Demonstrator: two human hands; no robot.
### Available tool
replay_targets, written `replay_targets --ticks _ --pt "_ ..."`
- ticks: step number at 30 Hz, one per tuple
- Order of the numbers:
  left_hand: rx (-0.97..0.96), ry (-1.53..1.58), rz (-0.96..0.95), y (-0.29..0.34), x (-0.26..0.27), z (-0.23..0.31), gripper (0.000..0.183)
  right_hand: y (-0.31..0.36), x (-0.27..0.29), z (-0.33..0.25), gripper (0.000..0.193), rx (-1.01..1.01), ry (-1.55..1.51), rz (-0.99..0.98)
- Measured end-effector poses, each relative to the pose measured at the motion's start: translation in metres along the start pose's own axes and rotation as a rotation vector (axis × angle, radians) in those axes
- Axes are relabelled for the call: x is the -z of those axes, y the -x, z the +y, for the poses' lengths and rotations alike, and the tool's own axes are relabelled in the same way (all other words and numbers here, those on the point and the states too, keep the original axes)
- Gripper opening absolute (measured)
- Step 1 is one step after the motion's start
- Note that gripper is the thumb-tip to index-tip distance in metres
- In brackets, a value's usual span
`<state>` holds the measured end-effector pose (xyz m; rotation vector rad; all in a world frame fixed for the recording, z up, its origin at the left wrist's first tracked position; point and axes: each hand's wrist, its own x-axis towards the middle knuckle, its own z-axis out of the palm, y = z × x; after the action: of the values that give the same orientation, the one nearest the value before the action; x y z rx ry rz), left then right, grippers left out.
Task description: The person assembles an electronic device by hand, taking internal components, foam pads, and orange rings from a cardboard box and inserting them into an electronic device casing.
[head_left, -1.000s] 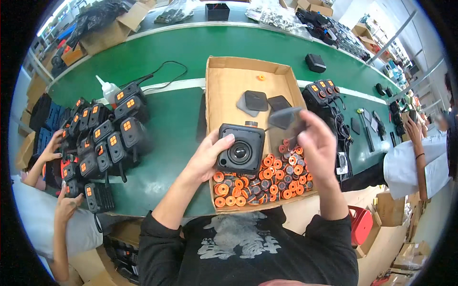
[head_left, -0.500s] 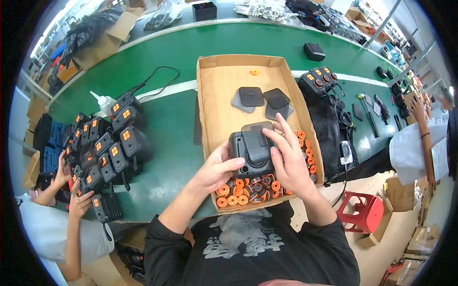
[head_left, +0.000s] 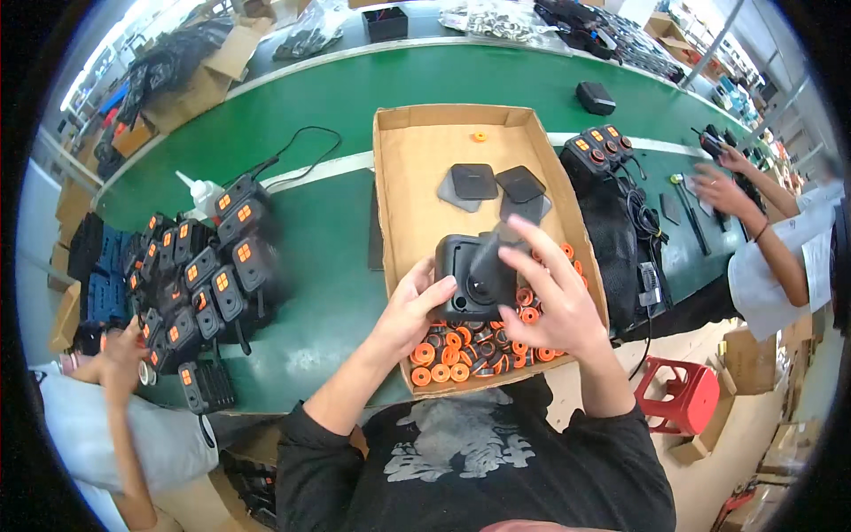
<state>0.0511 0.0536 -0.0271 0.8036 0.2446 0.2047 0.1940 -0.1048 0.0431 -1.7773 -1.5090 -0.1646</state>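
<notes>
Over the front half of a shallow cardboard box (head_left: 396,191), my left hand (head_left: 409,312) grips a black boxy device (head_left: 450,257) by its left side, thumb on the top face. A dark rectangular flap or clip (head_left: 489,257), smeared by motion, stands tilted over the device; whether it is attached I cannot tell. My right hand (head_left: 563,306) has its fingers on that piece, thumb near the device's lower right. Several orange-and-black round knobs (head_left: 441,372) fill the box's front and right side. Flat black square plates (head_left: 473,181) and grey ones lie farther back.
A cluster of black devices with orange marks (head_left: 199,266) stands left, beside a white squeeze bottle (head_left: 202,191). Similar devices (head_left: 596,152), a coiled cable (head_left: 645,222) and a hammer (head_left: 696,226) lie right. Co-workers' hands (head_left: 722,182) work at both sides. A red stool (head_left: 696,395) stands on the floor.
The flap on the device has swung up and to the right with my right hand, baring a round part beneath. The co-workers' hands on both sides have moved.
</notes>
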Motion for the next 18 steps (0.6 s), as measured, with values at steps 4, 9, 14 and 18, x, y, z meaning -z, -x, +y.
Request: replay_targets --ticks 4,9,14,18 --pt "0.042 0.050 -0.047 0.0006 0.0002 0.0018 0.057 -0.0033 0.0096 0.0020 0.062 0.289 -0.025 -0.214" --pt "0.040 0.055 -0.110 0.0043 -0.0043 -0.0012 0.055 -0.0055 0.0090 0.0006 0.059 0.359 0.041 -0.316" --pt "0.014 0.040 -0.143 0.0030 -0.0022 -0.0017 0.057 -0.0075 0.0109 0.0009 0.059 0.387 0.054 -0.351" --pt "0.044 0.047 -0.126 0.0033 -0.0022 -0.0021 0.059 -0.0075 0.0124 0.0001 0.060 0.400 0.074 -0.368"
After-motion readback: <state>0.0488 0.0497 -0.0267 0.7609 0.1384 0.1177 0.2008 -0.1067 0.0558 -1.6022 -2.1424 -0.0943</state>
